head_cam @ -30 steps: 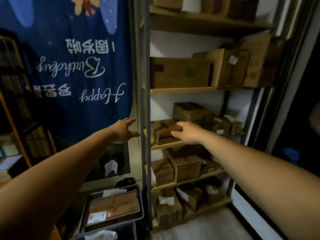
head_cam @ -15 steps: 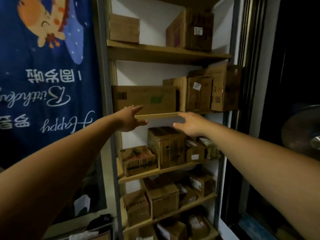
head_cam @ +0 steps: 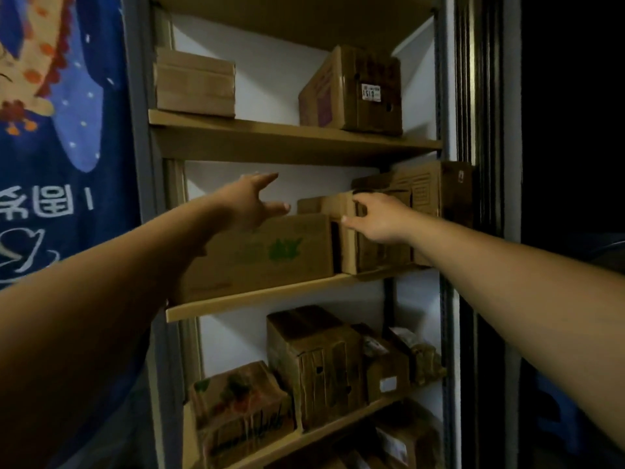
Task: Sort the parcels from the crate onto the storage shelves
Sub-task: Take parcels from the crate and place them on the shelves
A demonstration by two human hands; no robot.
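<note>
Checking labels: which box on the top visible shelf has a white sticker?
The larger right-hand box: a white sticker on its front. The left-hand box shows none.

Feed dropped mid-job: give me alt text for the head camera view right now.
Both bare hands reach over the middle shelf: the left hand spread open above a long green-printed carton, the right hand at the top edge of an upright carton beside it, grip unclear. More cartons sit on the shelves above and below.

Dim, warm light barely reaches the shelves (head_cam: 294, 140); their white back wall (head_cam: 270, 72) is brightest. Right of them all falls black. Soft blur throughout, edges bowed.
</note>
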